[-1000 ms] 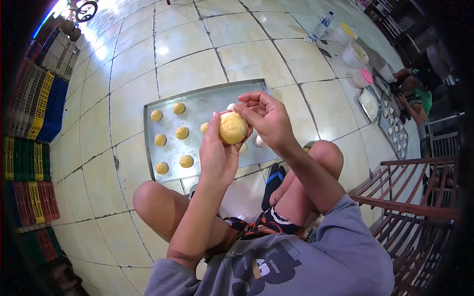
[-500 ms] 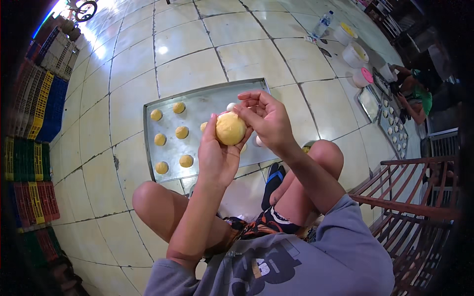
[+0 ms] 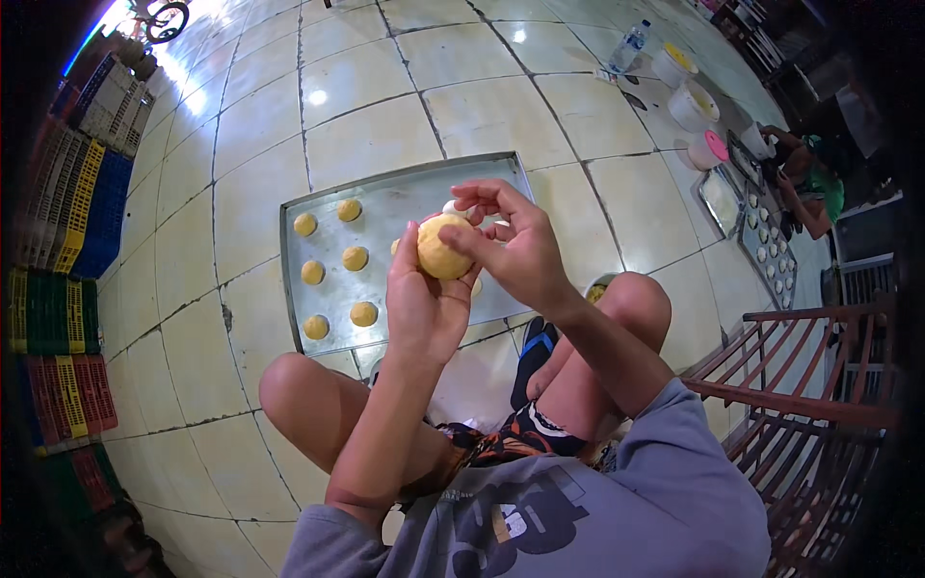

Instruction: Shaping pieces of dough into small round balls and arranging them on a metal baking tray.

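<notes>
My left hand (image 3: pixel 424 313) is closed around the lower side of a round dough ball (image 3: pixel 441 252) with a yellow topping, holding it above the tray. My right hand (image 3: pixel 530 255) lays its thumb on the ball's top right, while its other fingers are spread and half bent beyond it. Below, a shallow metal tray (image 3: pixel 405 189) rests on the tiled floor. Several yellow-topped dough balls (image 3: pixel 355 258) sit in rows at its left. A plain white dough ball (image 3: pixel 450 207) shows just past my hands, which hide much of the tray's right part.
Stacked plastic crates (image 3: pixel 101 212) line the left side. At right stand a slatted wooden rack (image 3: pixel 790 400), white tubs (image 3: pixel 692 106), a water bottle (image 3: pixel 629 46) and another tray of dough balls (image 3: pixel 771 252) near a person in green (image 3: pixel 819 188). A bowl (image 3: pixel 599 285) sits by my right knee.
My right thumb has moved left onto the face of the dough ball, and the ball has shifted slightly up and left. My left hand keeps its hold.
</notes>
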A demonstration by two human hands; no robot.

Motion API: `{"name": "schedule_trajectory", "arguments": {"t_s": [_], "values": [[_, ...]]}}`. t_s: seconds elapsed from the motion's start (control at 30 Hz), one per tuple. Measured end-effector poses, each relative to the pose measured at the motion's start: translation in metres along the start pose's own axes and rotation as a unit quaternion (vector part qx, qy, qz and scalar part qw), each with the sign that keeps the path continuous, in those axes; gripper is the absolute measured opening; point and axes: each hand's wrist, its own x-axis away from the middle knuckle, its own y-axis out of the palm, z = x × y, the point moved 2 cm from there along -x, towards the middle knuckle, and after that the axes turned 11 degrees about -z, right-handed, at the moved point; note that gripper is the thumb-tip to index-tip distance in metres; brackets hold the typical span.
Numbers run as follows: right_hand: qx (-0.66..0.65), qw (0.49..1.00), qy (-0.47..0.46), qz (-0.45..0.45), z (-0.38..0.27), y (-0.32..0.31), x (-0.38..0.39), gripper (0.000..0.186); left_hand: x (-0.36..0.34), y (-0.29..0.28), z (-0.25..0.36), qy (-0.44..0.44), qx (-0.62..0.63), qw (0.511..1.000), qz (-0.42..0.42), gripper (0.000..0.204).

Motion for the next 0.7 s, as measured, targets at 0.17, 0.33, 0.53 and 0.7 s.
{"name": "schedule_trajectory", "arguments": {"t_s": [0.17,0.33,0.53,0.7], "values": [[-0.169,0.983,0.076,-0.020,0.001,0.001,-0.004,0.032,0.002,-0.007,0.006,0.017,-0.035,0.998,-0.046,0.029],[-0.287,0.947,0.141,-0.009,0.007,-0.004,-0.006,0.032,0.001,-0.007,0.008,0.005,-0.051,0.997,-0.058,0.030],[-0.185,0.974,0.105,-0.080,0.002,-0.001,-0.006,0.028,0.003,0.005,0.005,0.008,-0.137,0.990,-0.022,0.032],[-0.239,0.962,0.134,0.015,0.005,-0.012,-0.003,0.031,0.005,0.004,0.002,-0.018,-0.102,0.994,-0.030,0.033]]}}
